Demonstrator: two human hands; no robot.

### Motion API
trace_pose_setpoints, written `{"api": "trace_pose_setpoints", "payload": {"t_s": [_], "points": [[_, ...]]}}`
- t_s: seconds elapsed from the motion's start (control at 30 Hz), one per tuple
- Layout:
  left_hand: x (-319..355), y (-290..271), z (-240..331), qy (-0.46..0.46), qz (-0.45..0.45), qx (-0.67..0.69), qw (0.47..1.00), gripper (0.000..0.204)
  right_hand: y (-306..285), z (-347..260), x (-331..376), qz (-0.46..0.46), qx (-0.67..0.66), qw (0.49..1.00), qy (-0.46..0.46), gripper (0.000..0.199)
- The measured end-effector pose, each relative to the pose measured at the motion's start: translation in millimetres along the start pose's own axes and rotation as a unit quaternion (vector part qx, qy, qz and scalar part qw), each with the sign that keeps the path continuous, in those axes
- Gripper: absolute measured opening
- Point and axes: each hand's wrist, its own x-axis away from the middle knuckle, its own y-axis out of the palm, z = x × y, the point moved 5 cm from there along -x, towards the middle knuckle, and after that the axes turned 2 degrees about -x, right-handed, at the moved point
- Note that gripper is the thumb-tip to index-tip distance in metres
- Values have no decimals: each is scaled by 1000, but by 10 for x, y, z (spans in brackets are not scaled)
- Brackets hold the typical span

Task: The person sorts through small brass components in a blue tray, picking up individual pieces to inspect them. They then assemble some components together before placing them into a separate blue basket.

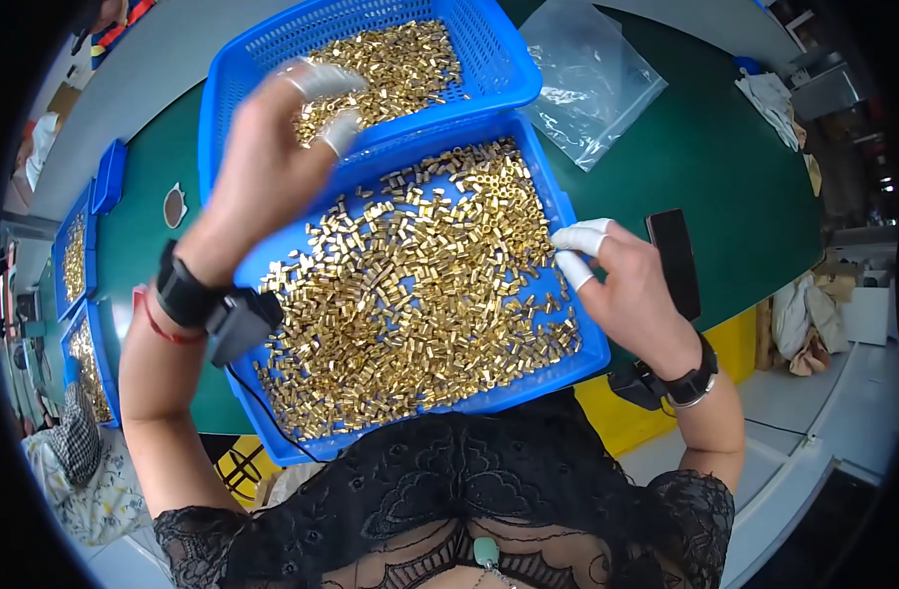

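Observation:
A shallow blue tray [513, 398] in front of me holds a thick spread of small brass pieces [420, 294]. Behind it, a blue mesh basket [231, 93] overlaps its far edge and holds more brass pieces [410, 59]. My left hand [263, 167] is raised over the basket's near left part. Its thumb and forefinger wear white finger cots and are spread apart, with nothing visible between them. My right hand [631, 294] rests at the tray's right rim. Its two cot-covered fingertips are close together just over the pieces, and any piece between them is hidden.
A clear plastic bag [587, 88] lies on the green table [734, 196] right of the basket. A flat black object [675, 260] lies behind my right hand. Two more blue trays of brass pieces [76, 260] [86, 358] stand at the far left. White cloth [768, 98] lies at the back right.

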Motion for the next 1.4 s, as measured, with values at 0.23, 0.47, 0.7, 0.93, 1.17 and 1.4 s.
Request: {"api": "trace_pose_setpoints", "payload": {"t_s": [0.23, 0.47, 0.7, 0.93, 1.17, 1.4], "points": [[570, 1158, 650, 99, -183, 26, 978, 27, 222, 0, -2, -17, 212, 970, -121, 27], [442, 1490, 558, 63, -172, -10, 983, 26, 247, 160, -98, 1, 236, 966, -104, 28], [457, 1549, 498, 66, -181, 9, 981, 22, 269, 189, -140, 2, 230, 969, -90, 28], [454, 1529, 510, 53, -176, 13, 983, 23, 304, 177, -170, -30, 260, 962, -81, 27], [432, 1550, 568, 36, -192, 34, 980, 22, 333, 127, -160, -32, 282, 957, -67, 28], [416, 1629, 547, 32, -197, 33, 979, 19, 346, 160, -179, -10, 273, 959, -74, 25]]}}
